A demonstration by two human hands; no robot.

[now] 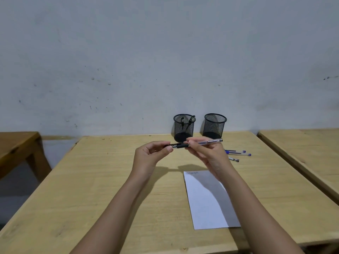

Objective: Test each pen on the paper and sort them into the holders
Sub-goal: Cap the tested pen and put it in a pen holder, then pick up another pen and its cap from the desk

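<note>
Together left hand, right hand pinch pen.

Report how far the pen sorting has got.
Done: two pens stand in the left holder, and scribbles mark the top of the paper. In hand: the left hand and right hand hold one black pen above the table. Left: three pens lie loose by the right hand; the right holder looks empty.
</note>
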